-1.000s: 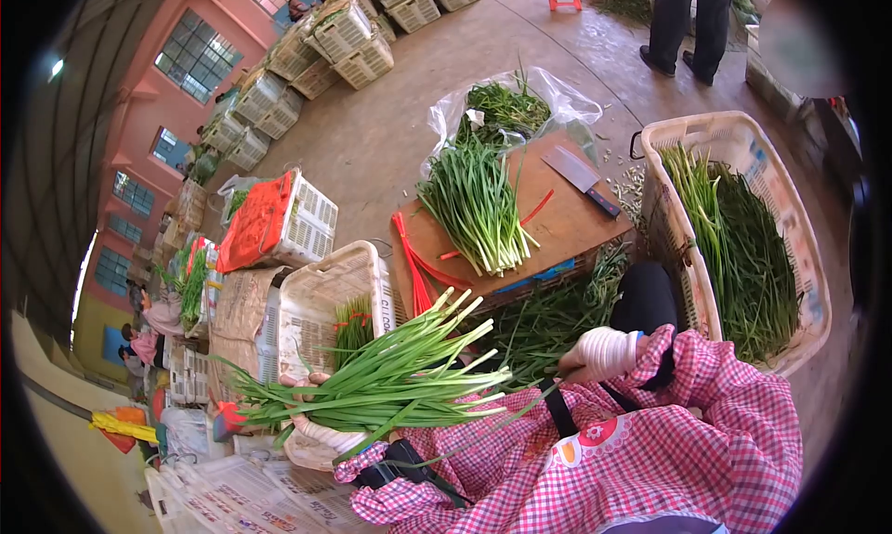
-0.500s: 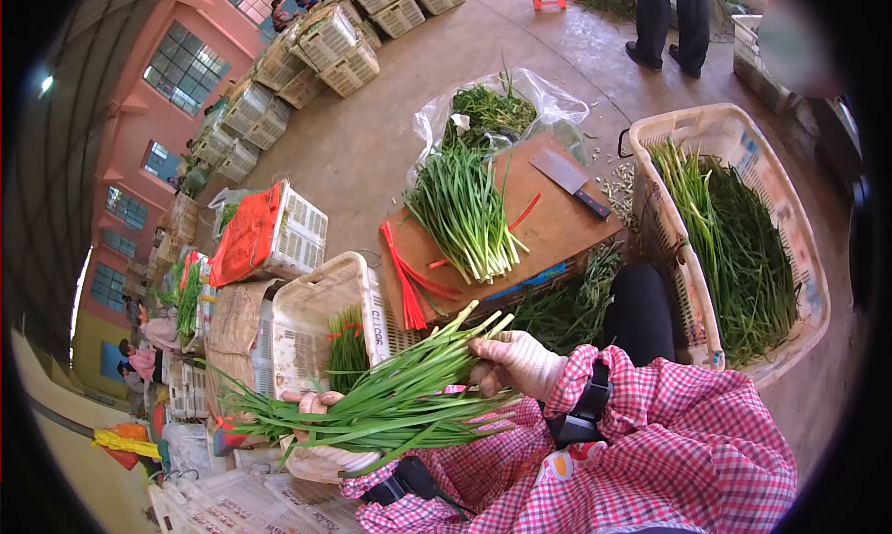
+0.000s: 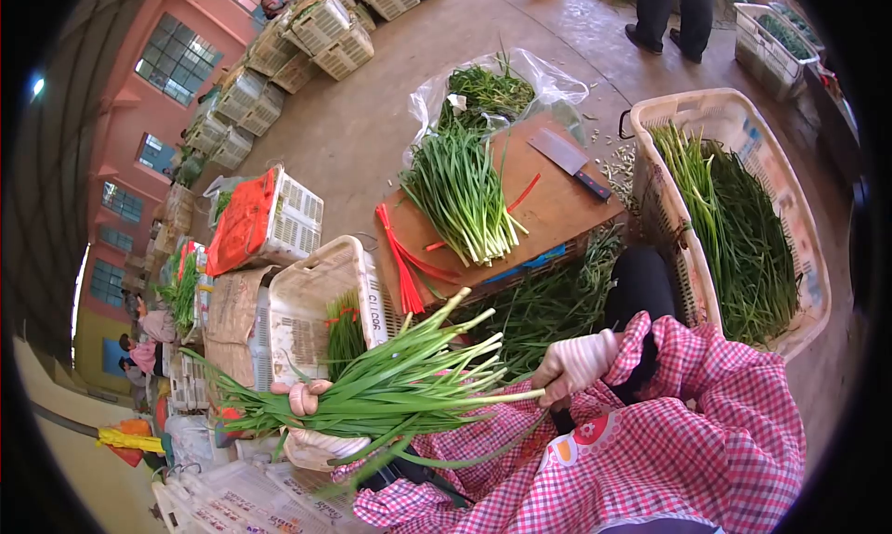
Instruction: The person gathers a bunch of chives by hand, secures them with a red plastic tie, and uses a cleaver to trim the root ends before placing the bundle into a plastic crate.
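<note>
The bunch of green onions (image 3: 390,385) lies nearly level across the person's lap, its long axis running from the leafy green tips at the person's left to the pale cut ends at the right, those ends fanning up and out towards the wooden bench (image 3: 548,223). The left hand (image 3: 311,413) cradles the bunch from below near the leafy half, fingers curled up around the stalks and closed on them. The right hand (image 3: 576,367), gloved, sits just past the white ends and is pinched shut on a single stalk (image 3: 506,397) that sticks out farther than the rest, so this hand is the nearer one to the root ends, with the bunch lying off to its left. Just behind the leafy half stands a white basket (image 3: 316,302) holding a tied bundle. On the bench a loose heap of onions (image 3: 460,195) lies with its white ends pointing back at the person, beside red ties (image 3: 401,265) and a cleaver (image 3: 569,161). To the right a large basket (image 3: 790,200) is filled with greens.
</note>
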### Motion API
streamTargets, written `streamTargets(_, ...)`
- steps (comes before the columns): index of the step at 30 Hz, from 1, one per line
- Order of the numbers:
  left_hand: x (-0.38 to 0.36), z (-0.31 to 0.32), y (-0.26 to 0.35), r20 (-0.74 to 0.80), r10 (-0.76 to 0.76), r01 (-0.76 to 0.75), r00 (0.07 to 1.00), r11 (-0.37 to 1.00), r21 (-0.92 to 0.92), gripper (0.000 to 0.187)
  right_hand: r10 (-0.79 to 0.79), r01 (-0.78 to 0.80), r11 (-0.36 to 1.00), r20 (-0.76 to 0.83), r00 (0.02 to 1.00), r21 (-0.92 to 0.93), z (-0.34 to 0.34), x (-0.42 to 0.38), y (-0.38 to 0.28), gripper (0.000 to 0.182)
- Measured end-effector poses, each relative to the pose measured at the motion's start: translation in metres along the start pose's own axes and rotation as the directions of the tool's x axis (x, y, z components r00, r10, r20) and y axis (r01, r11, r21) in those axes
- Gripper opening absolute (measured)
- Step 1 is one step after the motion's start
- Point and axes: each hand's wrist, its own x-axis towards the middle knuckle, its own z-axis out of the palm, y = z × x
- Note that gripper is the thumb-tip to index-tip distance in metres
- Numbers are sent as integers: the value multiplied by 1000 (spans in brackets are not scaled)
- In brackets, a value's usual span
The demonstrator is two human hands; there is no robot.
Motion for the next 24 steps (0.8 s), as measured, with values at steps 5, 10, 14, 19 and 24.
streamTargets(5, -23, 37, 13, 352, -151, 306, 924, 845, -439, 42, -37, 11, 913, -55, 998, -408, -27, -12, 18, 28)
streamTargets(10, -10, 25, 2, 137, -51, 78, 989, 978, -196, 41, 60, -102, 703, -84, 995, -704, -40, -16, 42, 32)
streamTargets(14, 27, -64, -2, 187, -65, 58, 980, 997, 44, 41, 197, -383, 257, -340, 920, -887, -35, -31, 66, 21)
streamTargets(19, 25, -66, 6, 285, 12, 20, 959, 994, -109, 39, 63, -282, 255, -275, 959, -925, -26, -44, -44, 17)
streamTargets(24, -3, 12, 32, 109, 91, -121, 990, 944, 308, 31, -438, -128, 635, -491, 753, -762, -22, -13, -74, 34)
